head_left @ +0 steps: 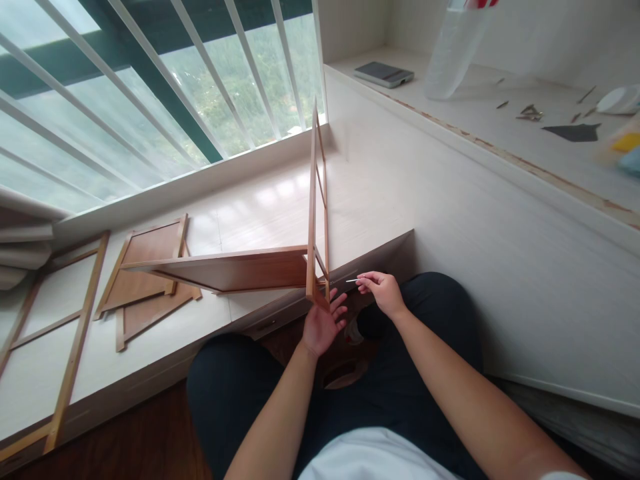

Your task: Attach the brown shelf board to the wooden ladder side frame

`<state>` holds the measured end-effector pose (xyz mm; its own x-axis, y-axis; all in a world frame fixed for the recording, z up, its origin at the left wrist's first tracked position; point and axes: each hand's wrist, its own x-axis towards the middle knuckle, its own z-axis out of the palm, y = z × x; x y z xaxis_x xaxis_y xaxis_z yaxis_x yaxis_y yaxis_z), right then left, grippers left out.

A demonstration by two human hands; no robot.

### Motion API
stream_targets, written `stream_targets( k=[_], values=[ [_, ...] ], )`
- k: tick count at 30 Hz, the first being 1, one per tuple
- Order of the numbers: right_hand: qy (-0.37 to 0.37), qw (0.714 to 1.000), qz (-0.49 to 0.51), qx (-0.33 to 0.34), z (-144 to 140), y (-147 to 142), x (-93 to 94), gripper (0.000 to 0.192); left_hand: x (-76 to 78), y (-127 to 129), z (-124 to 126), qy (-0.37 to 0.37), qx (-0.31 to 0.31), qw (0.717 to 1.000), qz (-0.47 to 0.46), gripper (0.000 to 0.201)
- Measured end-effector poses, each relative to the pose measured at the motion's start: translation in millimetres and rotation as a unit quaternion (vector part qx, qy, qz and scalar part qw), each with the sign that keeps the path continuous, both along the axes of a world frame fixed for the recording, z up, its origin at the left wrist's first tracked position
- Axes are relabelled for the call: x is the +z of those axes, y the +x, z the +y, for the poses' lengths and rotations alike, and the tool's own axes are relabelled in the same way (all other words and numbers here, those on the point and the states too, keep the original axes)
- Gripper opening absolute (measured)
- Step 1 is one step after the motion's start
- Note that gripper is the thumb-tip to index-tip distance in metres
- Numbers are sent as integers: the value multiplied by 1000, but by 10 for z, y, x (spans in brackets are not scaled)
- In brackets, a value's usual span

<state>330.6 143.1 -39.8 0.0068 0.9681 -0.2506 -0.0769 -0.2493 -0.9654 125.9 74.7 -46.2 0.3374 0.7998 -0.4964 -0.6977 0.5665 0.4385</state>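
My right hand (381, 291) pinches a thin, silvery rod (352, 281), perhaps a small hex key; its exact kind is unclear. The rod's tip points left, toward the lower end of an upright wooden frame (312, 200). Under that end is my left hand (323, 328), palm up with its fingers spread, near or touching the frame's bottom corner. A brown wooden panel (240, 270) meets the frame at an angle and extends left above the pale ledge (270, 207). The joint between them is partly hidden.
Loose wooden panels (145, 267) and a ladder-like wooden frame (75, 333) lie on the ledge's left side. On the right shelf are a phone (384, 73), a clear bottle (455, 50), small metal pieces (530, 113) and a dark scrap (571, 132). A barred window (225, 80) stands behind.
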Motion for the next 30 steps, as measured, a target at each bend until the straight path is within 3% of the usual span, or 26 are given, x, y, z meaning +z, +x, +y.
stream_targets(
  k=[10,30],
  values=[
    [16,999,27,-12,-38,-88,44,48,94,19,380,9,3,997,-70,47],
    [41,999,-5,-35,-69,-104,89,38,119,58,437,-9,55,995,-82,36]
  ],
)
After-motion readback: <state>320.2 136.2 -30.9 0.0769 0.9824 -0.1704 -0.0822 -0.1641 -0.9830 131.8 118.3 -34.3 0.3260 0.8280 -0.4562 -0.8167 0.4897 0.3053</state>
